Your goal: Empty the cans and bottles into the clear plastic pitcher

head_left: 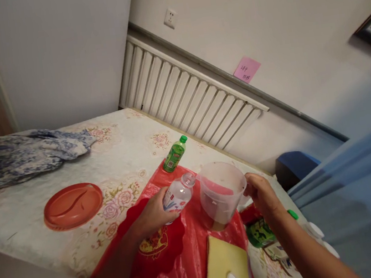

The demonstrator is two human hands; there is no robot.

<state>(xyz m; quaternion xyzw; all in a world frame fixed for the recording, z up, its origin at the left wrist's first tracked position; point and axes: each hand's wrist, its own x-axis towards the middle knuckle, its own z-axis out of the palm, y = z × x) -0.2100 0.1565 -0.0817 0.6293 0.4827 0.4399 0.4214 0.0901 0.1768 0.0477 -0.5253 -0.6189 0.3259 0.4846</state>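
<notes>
My left hand (pixel 158 214) is closed around a clear plastic bottle (pixel 178 194) with a printed label. The bottle has no cap on, and its mouth leans toward the rim of a translucent plastic measuring jug (pixel 220 203). By its handle, my right hand (pixel 261 192) grips the jug. A little brownish liquid shows at the jug's bottom. Below both lies a red plastic sheet (pixel 188 253), with a dark red scalloped mat (pixel 145 246) partly under my left forearm. A green-capped drink bottle (pixel 173 157) stands just behind.
An orange oval lid (pixel 73 206) lies at left on the flowered tablecloth (pixel 116 135), near bunched blue-patterned cloth (pixel 29 156). A yellow board (pixel 226 269) is in front. A green-labelled bottle (pixel 260 233) sits by my right forearm. A radiator (pixel 182 93) lines the wall.
</notes>
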